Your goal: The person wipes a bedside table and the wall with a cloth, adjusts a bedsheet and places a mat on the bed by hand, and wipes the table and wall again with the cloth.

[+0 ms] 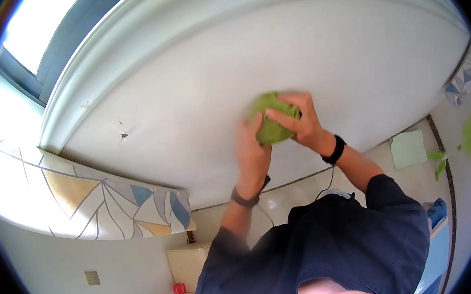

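A crumpled green cloth (273,127) is bunched between my two hands, in front of the broad white wall (200,111). My right hand (306,121) grips its right side, with the thumb and fingers bent around the folds. On the cloth's left side is my left hand (253,148), its thumb pressed against the fabric; motion blurs its outer fingers. Both wrists wear dark bands. Whether the cloth touches the wall cannot be made out.
White molding (147,55) curves along the wall's top, near a window (41,29). Geometric-patterned curtain fabric (114,204) hangs at left. Below it are a wall socket (92,277) and a cream cabinet (186,265). A pale green sheet (408,149) lies at right.
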`<control>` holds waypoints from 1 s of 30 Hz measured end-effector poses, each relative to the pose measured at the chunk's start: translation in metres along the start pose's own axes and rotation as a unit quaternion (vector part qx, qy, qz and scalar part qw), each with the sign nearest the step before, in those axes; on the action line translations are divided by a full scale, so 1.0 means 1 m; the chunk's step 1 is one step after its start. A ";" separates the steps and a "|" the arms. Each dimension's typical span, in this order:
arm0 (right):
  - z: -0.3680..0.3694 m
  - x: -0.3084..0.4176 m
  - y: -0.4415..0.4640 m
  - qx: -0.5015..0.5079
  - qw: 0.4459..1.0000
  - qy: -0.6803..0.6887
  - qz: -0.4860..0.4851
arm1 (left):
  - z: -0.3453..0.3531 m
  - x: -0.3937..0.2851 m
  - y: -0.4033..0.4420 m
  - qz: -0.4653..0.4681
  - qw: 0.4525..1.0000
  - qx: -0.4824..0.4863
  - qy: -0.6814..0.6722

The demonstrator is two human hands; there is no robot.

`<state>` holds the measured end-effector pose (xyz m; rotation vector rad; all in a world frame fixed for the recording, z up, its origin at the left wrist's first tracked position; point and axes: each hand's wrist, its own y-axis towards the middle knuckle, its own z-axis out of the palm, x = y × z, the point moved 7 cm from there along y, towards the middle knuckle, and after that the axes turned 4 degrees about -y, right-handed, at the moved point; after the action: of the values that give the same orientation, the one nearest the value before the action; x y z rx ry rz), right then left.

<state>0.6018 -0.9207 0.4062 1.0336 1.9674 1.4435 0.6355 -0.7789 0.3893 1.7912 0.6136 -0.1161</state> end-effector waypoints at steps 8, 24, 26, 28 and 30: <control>-0.063 -0.018 0.093 -0.119 0.990 -0.068 -0.015 | -0.002 -0.080 0.113 0.083 0.995 -0.028 -0.044; -0.047 -0.077 -0.140 0.037 0.996 -0.066 0.052 | 0.143 -0.011 -0.084 -0.130 0.974 0.153 -0.105; -0.056 -0.081 -0.124 0.061 0.995 -0.027 0.068 | 0.150 -0.011 -0.083 -0.168 0.969 0.133 -0.124; -0.072 -0.090 -0.112 0.074 0.996 -0.013 0.056 | 0.155 -0.026 -0.073 -0.100 0.984 0.050 -0.136; -0.094 -0.107 -0.099 0.066 0.997 -0.005 0.050 | 0.165 -0.045 -0.063 -0.042 0.992 0.008 -0.116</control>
<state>0.5663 -1.0759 0.3374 1.2097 2.0527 1.3716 0.6059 -0.9352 0.3003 1.7356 0.5216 -0.3824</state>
